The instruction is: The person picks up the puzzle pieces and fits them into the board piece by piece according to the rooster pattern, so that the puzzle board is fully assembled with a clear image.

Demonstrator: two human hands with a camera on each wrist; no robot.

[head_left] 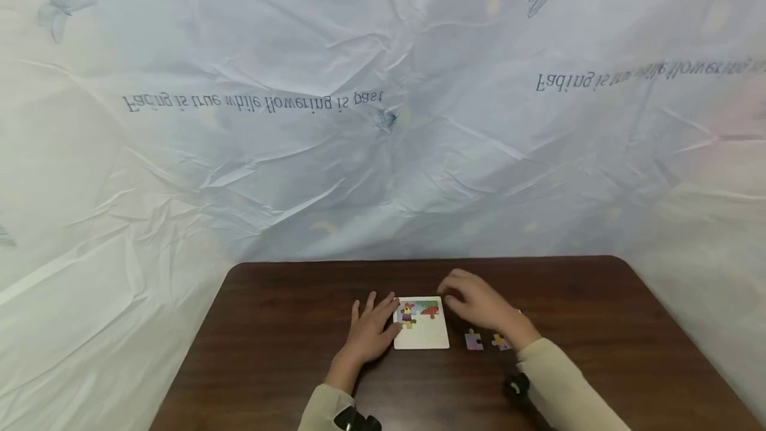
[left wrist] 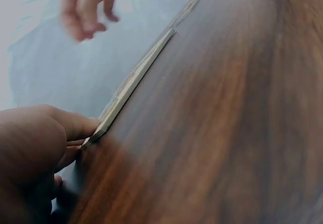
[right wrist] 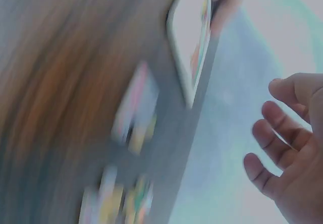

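Dark wooden table (head_left: 287, 364) below pale printed cloth (head_left: 299, 151). Square puzzle board (head_left: 426, 339), partly filled along the far side. Left hand (head_left: 370, 331) at the board's left edge: fingers spread and touching, not visibly gripping. Right hand (head_left: 479, 301): fingers loosely bent, empty. Relative to the right fingertips: board just left and toward the person; purple piece (head_left: 474, 342) toward the person and right; yellow piece (head_left: 500, 342) farther right. Right hand nearer to both pieces. No clear long axis on either piece.
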